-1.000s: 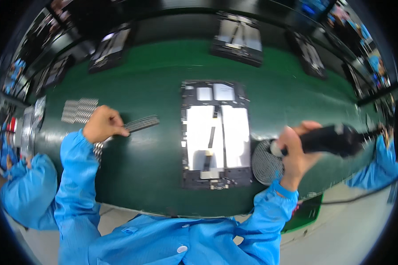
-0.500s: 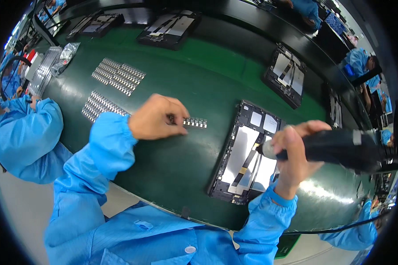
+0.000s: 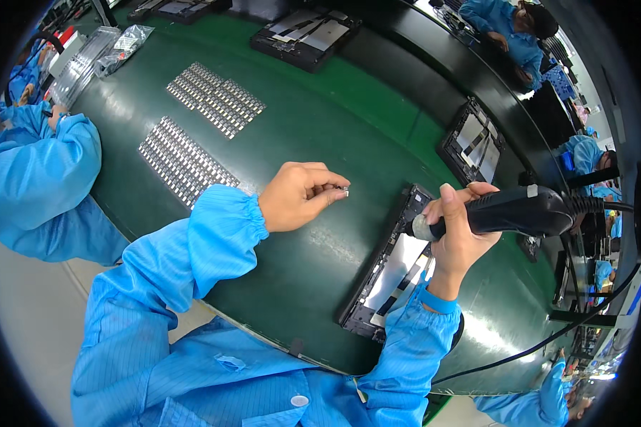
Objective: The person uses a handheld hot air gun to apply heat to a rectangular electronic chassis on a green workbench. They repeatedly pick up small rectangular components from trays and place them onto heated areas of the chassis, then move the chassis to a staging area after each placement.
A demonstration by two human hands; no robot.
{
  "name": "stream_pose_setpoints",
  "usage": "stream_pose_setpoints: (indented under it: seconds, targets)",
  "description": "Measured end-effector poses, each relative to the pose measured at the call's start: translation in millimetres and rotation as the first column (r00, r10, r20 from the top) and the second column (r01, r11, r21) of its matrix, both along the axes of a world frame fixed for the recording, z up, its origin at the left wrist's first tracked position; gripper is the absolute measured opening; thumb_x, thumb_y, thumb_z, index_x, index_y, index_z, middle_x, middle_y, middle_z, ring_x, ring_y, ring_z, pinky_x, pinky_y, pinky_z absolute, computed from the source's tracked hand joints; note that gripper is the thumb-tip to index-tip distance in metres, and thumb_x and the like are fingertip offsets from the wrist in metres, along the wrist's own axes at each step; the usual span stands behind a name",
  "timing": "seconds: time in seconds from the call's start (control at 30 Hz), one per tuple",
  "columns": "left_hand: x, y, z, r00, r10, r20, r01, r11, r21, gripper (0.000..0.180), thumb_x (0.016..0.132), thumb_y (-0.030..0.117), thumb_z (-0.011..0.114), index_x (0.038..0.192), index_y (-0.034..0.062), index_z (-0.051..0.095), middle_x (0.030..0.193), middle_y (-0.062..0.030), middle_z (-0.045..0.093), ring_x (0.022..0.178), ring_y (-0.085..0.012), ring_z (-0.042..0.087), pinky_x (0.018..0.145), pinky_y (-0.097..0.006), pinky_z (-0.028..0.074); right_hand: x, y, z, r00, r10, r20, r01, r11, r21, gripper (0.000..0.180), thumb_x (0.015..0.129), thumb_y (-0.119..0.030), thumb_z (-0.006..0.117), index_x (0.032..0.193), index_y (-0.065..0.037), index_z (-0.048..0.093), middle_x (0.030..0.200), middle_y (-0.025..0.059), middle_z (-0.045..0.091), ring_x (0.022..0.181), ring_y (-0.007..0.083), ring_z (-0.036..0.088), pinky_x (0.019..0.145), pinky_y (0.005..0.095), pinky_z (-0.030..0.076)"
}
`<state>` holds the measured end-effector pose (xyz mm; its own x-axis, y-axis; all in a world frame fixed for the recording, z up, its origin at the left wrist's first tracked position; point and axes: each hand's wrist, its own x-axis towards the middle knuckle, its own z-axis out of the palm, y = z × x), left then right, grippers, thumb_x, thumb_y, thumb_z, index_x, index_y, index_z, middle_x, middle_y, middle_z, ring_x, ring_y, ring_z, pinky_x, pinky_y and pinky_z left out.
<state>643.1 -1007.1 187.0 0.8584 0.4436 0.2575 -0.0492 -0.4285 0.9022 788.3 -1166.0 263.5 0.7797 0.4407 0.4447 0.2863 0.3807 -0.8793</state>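
Note:
My left hand [image 3: 295, 196] is closed in a pinch over the green bench, thumb and forefinger on a small metal clip [image 3: 345, 191]. Wrapped in my right hand [image 3: 459, 231] is a black electric screwdriver [image 3: 516, 212], held sideways with its pale nose pointing left. Beneath it lies an opened tablet-like housing [image 3: 367, 313] with silver panels and a dark ribbon cable. The screwdriver's nose is above the housing's upper part; I cannot tell whether the tip touches it. My right hand and sleeve cover much of the housing's right side.
Two sheets of small metal parts, a farther one [image 3: 217, 99] and a nearer one [image 3: 181, 160], lie at left. Similar housings stand at the far side [image 3: 306, 35] and right [image 3: 473, 142]. Clear plastic packs [image 3: 85, 67] and a co-worker's sleeve [image 3: 43, 171] are leftward. A black cable [image 3: 534, 349] trails right.
My left hand has moved right and now pinches a small metal clip. The short row of parts beside it no longer shows. The screwdriver's nose has shifted up the housing. The view has shifted.

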Motion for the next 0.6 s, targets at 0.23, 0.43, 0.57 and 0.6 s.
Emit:
stream_pose_setpoints:
  seconds: [0.23, 0.43, 0.57, 0.6]
  targets:
    - [0.4, 7.4, 4.8, 0.985, 0.171, 0.026, -0.173, 0.972, 0.159, 0.013, 0.083, 0.004, 0.063, 0.095, -0.0015, 0.066, 0.078, -0.0081, 0.063, 0.062, -0.0107, 0.058, 0.053, -0.024, 0.046, 0.4, 0.1, -2.0, 1.000, 0.006, -0.023, -0.005, 1.000, 0.009, 0.033, 0.075, 0.008, 0.068, 0.099, 0.000, 0.047, 0.060, 0.0090, 0.056, 0.048, 0.0139, 0.054, 0.048, 0.0278, 0.047]
    - [-4.1, 3.8, 15.7, 0.984, 0.179, 0.005, -0.177, 0.974, -0.140, 0.014, 0.083, -0.004, 0.057, 0.095, -0.0046, 0.062, 0.087, -0.0133, 0.064, 0.070, -0.0134, 0.064, 0.060, -0.024, 0.052, -6.2, 1.3, -3.1, 1.000, 0.009, 0.022, -0.009, 1.000, -0.021, 0.032, 0.075, 0.010, 0.067, 0.098, 0.000, 0.047, 0.061, 0.0080, 0.056, 0.049, 0.0130, 0.054, 0.049, 0.0269, 0.048]
    - [-13.4, -18.2, 17.2, 0.994, -0.095, 0.046, 0.089, 0.989, 0.120, 0.027, 0.072, -0.012, 0.052, 0.096, -0.0028, 0.062, 0.094, -0.0157, 0.064, 0.074, -0.0207, 0.066, 0.064, -0.029, 0.054, -7.4, -0.1, -6.5, 1.000, 0.010, 0.025, -0.010, 1.000, -0.026, 0.033, 0.075, 0.009, 0.068, 0.098, 0.000, 0.047, 0.061, 0.0077, 0.056, 0.050, 0.0123, 0.055, 0.049, 0.0265, 0.048]
    - [-14.3, -29.4, 18.1, 0.977, -0.161, 0.137, 0.124, 0.961, 0.247, 0.031, 0.069, -0.012, 0.052, 0.096, -0.0015, 0.062, 0.096, -0.0158, 0.064, 0.077, -0.0241, 0.066, 0.067, -0.032, 0.055, -7.3, 0.4, -6.6, 1.000, 0.008, 0.024, -0.007, 1.000, -0.019, 0.033, 0.075, 0.009, 0.068, 0.099, 0.000, 0.047, 0.061, 0.0076, 0.056, 0.050, 0.0123, 0.055, 0.049, 0.0266, 0.048]
